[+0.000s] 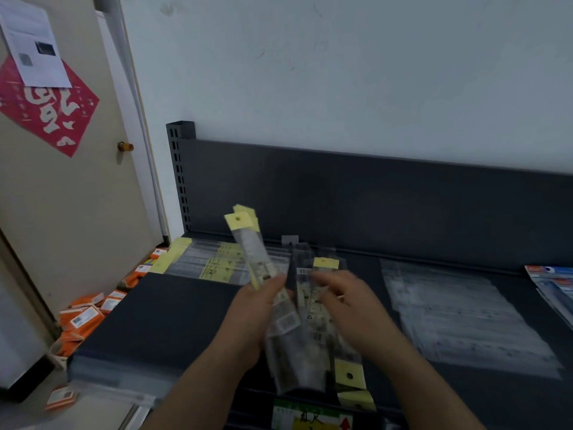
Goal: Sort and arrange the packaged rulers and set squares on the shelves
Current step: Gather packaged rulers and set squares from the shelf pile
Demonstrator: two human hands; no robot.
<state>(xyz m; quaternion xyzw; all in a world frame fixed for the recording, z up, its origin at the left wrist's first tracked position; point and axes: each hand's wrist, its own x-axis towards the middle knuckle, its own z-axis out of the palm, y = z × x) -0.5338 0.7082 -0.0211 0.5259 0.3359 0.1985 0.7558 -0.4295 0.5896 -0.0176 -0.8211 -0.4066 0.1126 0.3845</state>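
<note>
Both hands are up over the front of the dark grey metal shelf point(173, 308). The left hand point(257, 311) has its fingers wrapped round a fanned bundle of clear-sleeved rulers with pale yellow header cards point(297, 346), splayed, I'd say, so each packet can be told apart. The right hand point(353, 305) lies across the fan's upper packets; whether it pinches one or only touches, the blur won't let me tell. At the shelf's back-left corner lies a flat row of matching yellow-tagged ruler packets point(207, 262), likely the pile these belong with. Toward the shelf's right side a spread of clear plastic packets point(459, 321) lies apart, seemingly its own group.
</note>
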